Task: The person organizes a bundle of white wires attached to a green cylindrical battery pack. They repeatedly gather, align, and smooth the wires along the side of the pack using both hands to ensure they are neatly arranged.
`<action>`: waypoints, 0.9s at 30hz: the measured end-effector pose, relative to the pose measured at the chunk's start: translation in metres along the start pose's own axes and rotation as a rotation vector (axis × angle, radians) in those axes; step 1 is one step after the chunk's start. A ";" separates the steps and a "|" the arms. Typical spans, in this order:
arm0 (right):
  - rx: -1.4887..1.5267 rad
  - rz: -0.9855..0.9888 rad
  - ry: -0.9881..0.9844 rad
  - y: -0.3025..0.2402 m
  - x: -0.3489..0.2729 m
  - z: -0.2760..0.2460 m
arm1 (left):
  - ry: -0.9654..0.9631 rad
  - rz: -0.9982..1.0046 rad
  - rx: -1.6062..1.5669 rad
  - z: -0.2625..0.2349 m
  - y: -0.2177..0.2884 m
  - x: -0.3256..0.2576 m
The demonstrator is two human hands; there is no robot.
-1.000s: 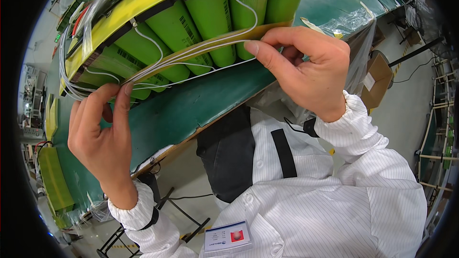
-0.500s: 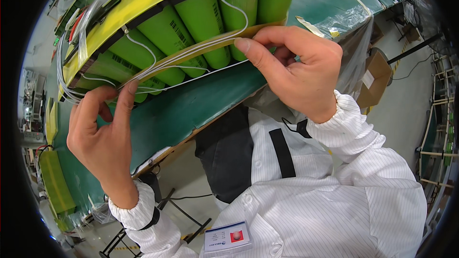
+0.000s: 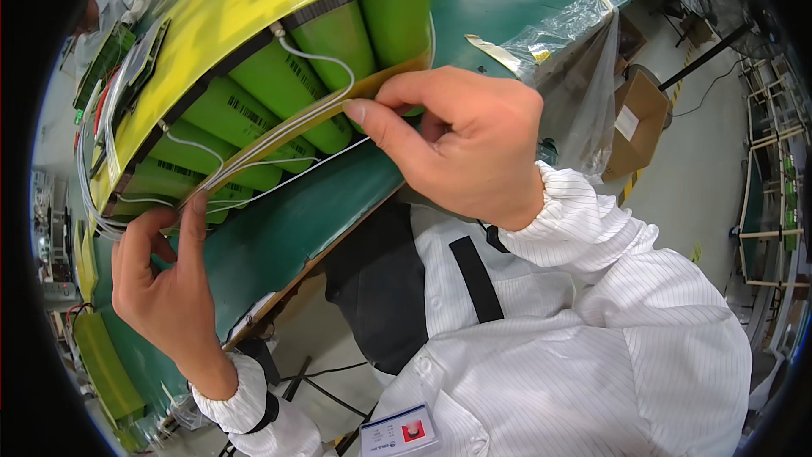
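Note:
A battery pack of green cylindrical cells [image 3: 269, 76] stands on the green bench, topped by a yellow sheet [image 3: 245, 0]. Along its near side runs an amber tape strip [image 3: 372, 86], with thin white wires [image 3: 275, 134] lying along it. My left hand [image 3: 165, 288] pinches the strip and wires at their lower left end, thumb against forefinger. Toward the other end my right hand [image 3: 474, 140] pinches the same strip, its thumb at the wires and its forefinger behind. Between the hands the strip looks taut. Single white leads curve from the pack's upper edge down to the bundle.
Circuit boards and more wires [image 3: 110, 127] sit at the pack's left end. Clear plastic film [image 3: 567, 38] hangs over the bench's right edge near a cardboard box [image 3: 634, 127]. A yellow-green panel [image 3: 106, 364] lies at lower left. A co-worker's sleeve [image 3: 127, 0] shows beyond the pack.
The pack and both hands appear farther left in the picture, as the view has shifted. Both hands keep their pinch on the strip and wires.

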State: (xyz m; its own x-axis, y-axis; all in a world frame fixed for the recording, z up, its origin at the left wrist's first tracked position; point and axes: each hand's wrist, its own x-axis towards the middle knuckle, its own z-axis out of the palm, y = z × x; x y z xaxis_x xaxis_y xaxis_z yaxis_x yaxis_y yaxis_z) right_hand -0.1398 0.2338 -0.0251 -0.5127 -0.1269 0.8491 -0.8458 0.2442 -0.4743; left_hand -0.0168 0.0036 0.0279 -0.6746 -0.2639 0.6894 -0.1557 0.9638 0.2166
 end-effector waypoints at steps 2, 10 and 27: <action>-0.023 -0.017 0.016 0.000 -0.001 0.000 | -0.001 0.000 0.003 0.002 -0.001 -0.001; -0.069 -0.114 0.074 0.010 -0.004 0.002 | 0.010 -0.020 -0.008 0.005 -0.002 -0.001; 0.050 -0.004 0.086 0.022 -0.001 -0.009 | -0.027 -0.082 -0.007 0.002 -0.005 -0.001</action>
State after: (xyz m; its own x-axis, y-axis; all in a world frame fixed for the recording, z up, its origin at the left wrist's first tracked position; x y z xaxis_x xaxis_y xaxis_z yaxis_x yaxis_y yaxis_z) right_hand -0.1567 0.2481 -0.0339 -0.4963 -0.0438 0.8671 -0.8554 0.1952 -0.4797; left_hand -0.0167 -0.0012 0.0239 -0.6789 -0.3404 0.6506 -0.2059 0.9387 0.2764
